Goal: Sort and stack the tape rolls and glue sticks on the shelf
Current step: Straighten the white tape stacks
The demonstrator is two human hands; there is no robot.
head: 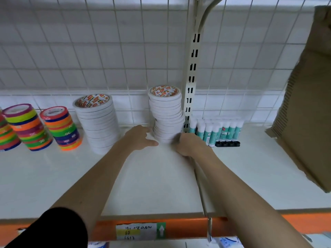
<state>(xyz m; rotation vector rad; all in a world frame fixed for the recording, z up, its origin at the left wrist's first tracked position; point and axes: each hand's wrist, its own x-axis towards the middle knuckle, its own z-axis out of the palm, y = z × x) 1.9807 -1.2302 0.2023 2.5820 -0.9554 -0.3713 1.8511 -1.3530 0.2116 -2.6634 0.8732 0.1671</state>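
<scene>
Stacks already fill most of the white shelf (53,176), so we judge the sorting well along. At the far left we see two leaning columns of bright striped tape rolls (26,127) in orange, green, purple and yellow, with a shorter column of the same colours (62,128) just beside them; a further one is cut off at the frame edge. Next comes a tall stack of thin white tape rolls with an orange-printed core (97,122), tidy and near upright.

Our left hand (141,137) rests by the foot of the second white tape stack (166,113), fingers loosely spread, thumb reaching toward the base; we see nothing held in it. This stack stands in front of the wire grid back, beside the slotted cream upright (192,77). It is the unfinished one: its upper half sits offset from its lower half, so the column kinks at mid-height and wants squaring.

Our right hand (188,144) presses against the stack's lower right side with fingers curled; whether they grip the bottom rolls we cannot tell.

Further right, white and teal glue sticks (216,130) stand upright in a close row, already ordered. A brown cardboard box (308,104) hangs at the right edge.
</scene>
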